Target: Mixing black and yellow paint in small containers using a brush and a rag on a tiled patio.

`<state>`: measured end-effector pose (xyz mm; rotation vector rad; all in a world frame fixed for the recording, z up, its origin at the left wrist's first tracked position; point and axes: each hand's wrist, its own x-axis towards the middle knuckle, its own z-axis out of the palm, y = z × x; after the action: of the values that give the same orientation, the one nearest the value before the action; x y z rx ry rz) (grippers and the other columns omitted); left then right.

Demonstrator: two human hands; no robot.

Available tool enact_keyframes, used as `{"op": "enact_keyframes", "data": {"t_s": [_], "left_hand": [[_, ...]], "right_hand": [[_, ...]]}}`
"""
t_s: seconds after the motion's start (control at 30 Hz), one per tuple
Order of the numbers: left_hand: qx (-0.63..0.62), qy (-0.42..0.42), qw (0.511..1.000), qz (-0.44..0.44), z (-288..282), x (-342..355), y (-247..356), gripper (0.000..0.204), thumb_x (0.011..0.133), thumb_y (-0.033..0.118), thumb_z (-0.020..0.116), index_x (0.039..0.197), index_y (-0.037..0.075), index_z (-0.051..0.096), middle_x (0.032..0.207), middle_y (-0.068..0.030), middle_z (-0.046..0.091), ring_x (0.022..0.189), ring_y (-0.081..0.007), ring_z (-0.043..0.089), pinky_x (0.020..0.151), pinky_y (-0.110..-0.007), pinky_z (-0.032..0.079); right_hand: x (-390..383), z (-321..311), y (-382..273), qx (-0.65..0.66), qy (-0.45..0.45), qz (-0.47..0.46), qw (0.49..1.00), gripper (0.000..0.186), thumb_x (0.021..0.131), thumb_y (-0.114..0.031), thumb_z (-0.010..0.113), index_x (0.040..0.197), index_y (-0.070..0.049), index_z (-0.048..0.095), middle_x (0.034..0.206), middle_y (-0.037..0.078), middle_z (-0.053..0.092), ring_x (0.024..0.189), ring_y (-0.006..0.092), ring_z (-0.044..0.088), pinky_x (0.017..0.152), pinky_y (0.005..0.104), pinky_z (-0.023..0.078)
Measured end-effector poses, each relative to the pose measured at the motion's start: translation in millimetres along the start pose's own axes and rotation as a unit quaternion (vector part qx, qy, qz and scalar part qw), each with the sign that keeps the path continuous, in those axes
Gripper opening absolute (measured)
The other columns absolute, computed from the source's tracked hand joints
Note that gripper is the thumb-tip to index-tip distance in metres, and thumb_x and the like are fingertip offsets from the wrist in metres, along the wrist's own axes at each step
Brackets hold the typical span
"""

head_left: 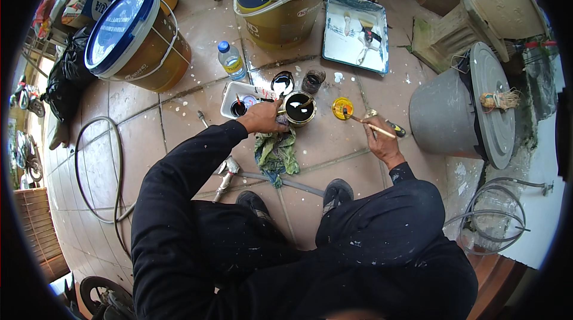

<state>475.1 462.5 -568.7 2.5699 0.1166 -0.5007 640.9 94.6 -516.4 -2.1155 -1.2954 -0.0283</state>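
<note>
My left hand (261, 116) grips the side of an open tin of dark paint (297, 114), which has a stick or brush in it. A crumpled green rag (268, 156) lies below it. My right hand (382, 140) holds a slim paintbrush (382, 129), its tip at a small pot of yellow paint (342, 104). A putty knife with a black handle (395, 128) lies beside that hand. Around the tin are a white tray (230, 102) holding small items, a lid (282, 79) and a dark-stained cup (311, 85).
A water bottle (232, 66), paint buckets (143, 63) (274, 21) and a roller tray (383, 57) stand beyond. A grey lidded bucket (444, 117) is at right, hoses (122, 171) at both sides, a spray gun (227, 174) near my feet, black bags (65, 93) at left.
</note>
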Motion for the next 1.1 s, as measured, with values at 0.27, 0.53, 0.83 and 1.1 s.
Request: {"op": "enact_keyframes", "data": {"t_s": [0.27, 0.53, 0.83, 1.1], "left_hand": [[0.005, -0.012, 1.000, -0.004, -4.5, -0.9, 5.1, 0.091, 0.082, 0.057, 0.082, 0.140, -0.006, 0.051, 0.102, -0.0301, 0.072, 0.094, -0.0440, 0.072, 0.084, -0.050, 0.057], [-0.006, -0.019, 1.000, -0.005, -5.8, -0.8, 6.7, 0.091, 0.083, 0.056, 0.082, 0.140, -0.008, 0.050, 0.107, -0.0308, 0.072, 0.099, -0.0445, 0.072, 0.088, -0.049, 0.057], [-0.022, -0.015, 1.000, -0.007, -7.5, -2.7, 8.2, 0.093, 0.081, 0.054, 0.083, 0.144, -0.006, 0.049, 0.110, -0.0306, 0.072, 0.102, -0.0442, 0.071, 0.090, -0.049, 0.057], [-0.034, -0.003, 0.999, 0.003, -4.0, -4.1, 3.1, 0.095, 0.080, 0.054, 0.084, 0.145, -0.005, 0.048, 0.108, -0.0290, 0.073, 0.099, -0.0435, 0.072, 0.088, -0.049, 0.058]], "right_hand": [[9.7, -17.5, 3.5, 0.065, 0.069, 0.133, 0.987, 0.011, 0.107, -0.011, 0.059, 0.107, -0.002, 0.064, 0.089, 0.009, 0.069, 0.076, 0.0171, 0.068, 0.070, 0.0310, 0.055], [112.4, -52.8, -61.8, 0.321, 0.030, 0.141, 0.936, 0.015, 0.110, -0.015, 0.056, 0.109, -0.002, 0.062, 0.090, 0.006, 0.069, 0.079, 0.0101, 0.066, 0.071, 0.0243, 0.054], [180.6, 4.4, -92.8, 0.068, -0.231, -0.147, 0.959, 0.014, 0.098, -0.019, 0.067, 0.105, -0.006, 0.064, 0.085, 0.017, 0.069, 0.077, 0.0365, 0.068, 0.069, 0.0449, 0.054], [168.6, 17.7, -88.5, 0.067, -0.233, -0.093, 0.966, 0.013, 0.101, -0.016, 0.065, 0.099, -0.003, 0.062, 0.083, 0.015, 0.071, 0.073, 0.0329, 0.069, 0.065, 0.0425, 0.052]]}}
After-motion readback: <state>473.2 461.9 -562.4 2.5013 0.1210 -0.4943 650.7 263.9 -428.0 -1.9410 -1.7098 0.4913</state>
